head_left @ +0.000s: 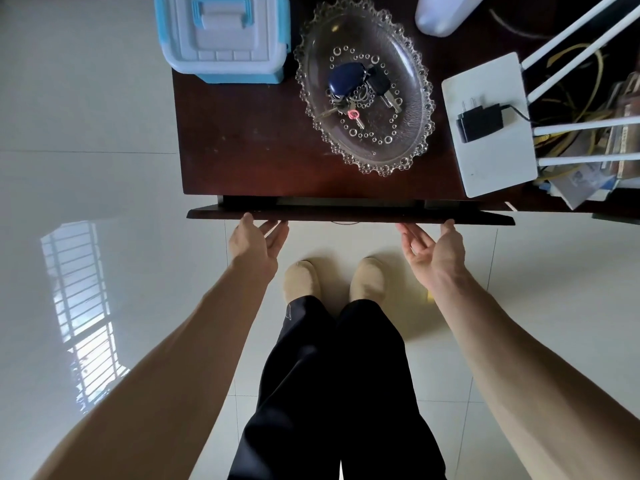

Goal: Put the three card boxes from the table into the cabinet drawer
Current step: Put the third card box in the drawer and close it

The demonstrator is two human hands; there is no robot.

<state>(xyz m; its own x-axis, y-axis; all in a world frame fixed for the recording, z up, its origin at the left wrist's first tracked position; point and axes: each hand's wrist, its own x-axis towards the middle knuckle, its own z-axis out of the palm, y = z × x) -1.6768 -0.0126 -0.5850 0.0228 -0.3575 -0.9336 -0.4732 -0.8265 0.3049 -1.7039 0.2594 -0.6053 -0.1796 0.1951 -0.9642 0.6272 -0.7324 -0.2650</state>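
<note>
The dark wooden cabinet (249,140) stands right in front of me. Its drawer front (349,215) sticks out only a narrow gap from the cabinet body, and the inside is too dark to see. My left hand (256,242) is palm up with its fingertips under the drawer front's left part. My right hand (433,249) is palm up under the right part, fingers spread and touching the edge. Neither hand holds anything. No card boxes are in view.
On the cabinet top sit a blue and white lidded plastic box (221,32), an oval glass dish (363,84) with keys, a white router (488,126) with a black plug adapter on it, and tangled cables at the right. My feet stand on the white tiled floor (86,168).
</note>
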